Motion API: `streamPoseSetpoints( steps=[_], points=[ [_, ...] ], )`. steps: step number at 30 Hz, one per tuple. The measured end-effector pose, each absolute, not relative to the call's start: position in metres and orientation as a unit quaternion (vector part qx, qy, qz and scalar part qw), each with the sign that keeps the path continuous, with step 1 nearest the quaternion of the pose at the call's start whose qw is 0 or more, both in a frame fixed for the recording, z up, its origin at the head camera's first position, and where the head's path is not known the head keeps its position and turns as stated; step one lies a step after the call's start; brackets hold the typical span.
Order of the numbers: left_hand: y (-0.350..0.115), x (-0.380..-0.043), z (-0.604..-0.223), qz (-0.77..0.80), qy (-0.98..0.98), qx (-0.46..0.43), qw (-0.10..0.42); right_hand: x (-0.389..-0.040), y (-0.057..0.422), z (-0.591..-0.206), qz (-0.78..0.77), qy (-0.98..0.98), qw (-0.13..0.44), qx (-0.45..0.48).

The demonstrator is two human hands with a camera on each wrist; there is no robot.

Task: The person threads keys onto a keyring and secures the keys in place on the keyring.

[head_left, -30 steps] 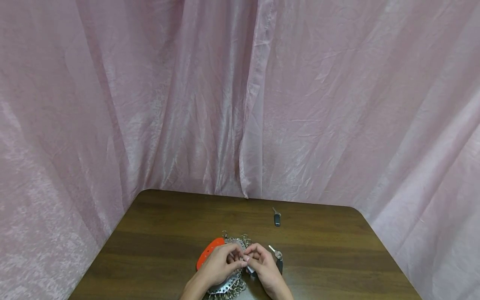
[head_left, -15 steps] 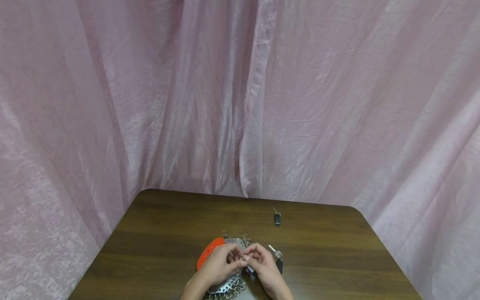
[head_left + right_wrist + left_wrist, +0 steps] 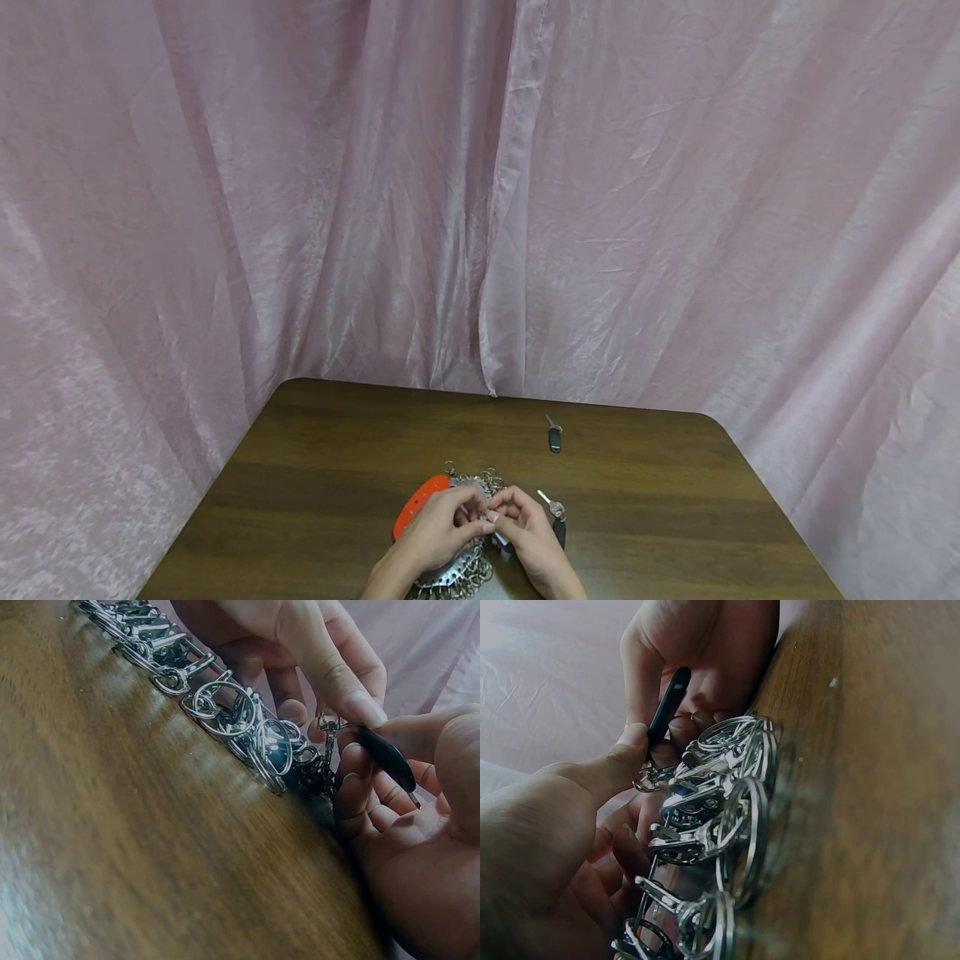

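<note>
A disc-like key holder with an orange part (image 3: pixel 417 504) and a silver rim with holes (image 3: pixel 448 575) lies under my hands. Many snap clasps with split rings (image 3: pixel 697 802) hang along that rim. My left hand (image 3: pixel 435 531) reaches over it, thumb and finger pinching a small metal clasp (image 3: pixel 328 724) at the edge. Close against it, my right hand (image 3: pixel 531 540) pinches a slim black key fob (image 3: pixel 386 759), whose end meets the clasp. A short metal tip (image 3: pixel 415 800) sticks out of the fob's other end. Fingers hide exactly how fob and clasp join.
Two keys with black fobs lie on the brown wooden table (image 3: pixel 337 433): one fob (image 3: pixel 555 439) farther back, another key (image 3: pixel 553 505) just right of my right hand. Pink curtains (image 3: pixel 420 208) hang behind the table and on both sides.
</note>
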State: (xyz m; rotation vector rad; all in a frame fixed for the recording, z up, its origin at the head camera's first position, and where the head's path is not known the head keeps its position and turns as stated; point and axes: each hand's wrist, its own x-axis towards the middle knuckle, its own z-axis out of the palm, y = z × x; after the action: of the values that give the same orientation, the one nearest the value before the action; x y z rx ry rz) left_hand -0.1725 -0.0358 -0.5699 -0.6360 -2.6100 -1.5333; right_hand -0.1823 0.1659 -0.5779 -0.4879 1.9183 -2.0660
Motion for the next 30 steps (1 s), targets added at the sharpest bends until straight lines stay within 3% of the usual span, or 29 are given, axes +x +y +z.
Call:
streamPoseSetpoints(
  steps=[30],
  points=[
    [-0.0349,-0.1751,-0.5742,-0.500,-0.842,-0.200,0.029,-0.1843,0.1671,-0.5796,-0.715,0.668,0.135,-0.158]
  ],
)
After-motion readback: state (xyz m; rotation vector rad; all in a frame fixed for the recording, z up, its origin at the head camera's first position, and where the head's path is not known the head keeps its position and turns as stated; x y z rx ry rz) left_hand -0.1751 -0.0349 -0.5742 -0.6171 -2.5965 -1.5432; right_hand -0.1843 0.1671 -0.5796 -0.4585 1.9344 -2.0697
